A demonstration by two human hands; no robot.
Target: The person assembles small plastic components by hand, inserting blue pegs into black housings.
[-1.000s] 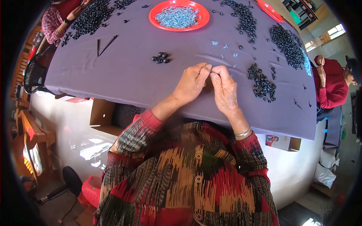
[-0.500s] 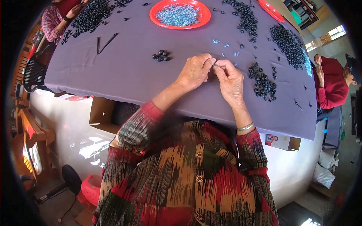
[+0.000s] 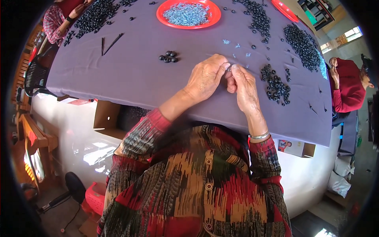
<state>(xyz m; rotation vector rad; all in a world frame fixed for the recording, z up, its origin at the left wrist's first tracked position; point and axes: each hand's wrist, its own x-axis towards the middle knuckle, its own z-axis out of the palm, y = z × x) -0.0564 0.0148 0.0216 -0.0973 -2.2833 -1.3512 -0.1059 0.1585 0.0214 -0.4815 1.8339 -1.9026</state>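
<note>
Above the middle of the purple tablecloth [image 3: 130, 79], my two hands meet fingertip to fingertip. My left hand [image 3: 207, 77] is closed in a pinch, thumb against forefinger. Facing it, my right hand [image 3: 244, 85] pinches too, its other fingers curled in. Whatever is between the fingertips is too small to make out. Just beyond the hands lie a few little groups of clear bluish seed beads [image 3: 237, 46]. A small cluster of round black beads [image 3: 168, 57] is left of my left hand, and a pile of black beads [image 3: 278, 89] sits right of my right hand.
A red plate [image 3: 216, 15] full of bluish seed beads stands at the far side. Larger heaps of black beads [image 3: 92, 17] lie far left and far right [image 3: 302, 47]. Two thin dark sticks [image 3: 112, 44] rest on the left. Other people sit at both sides, one in a red top [image 3: 349, 85].
My right hand has shifted slightly right, and its fingers have curled in more. A small gap shows between the fingertips that were together before. The left hand has hardly moved.
</note>
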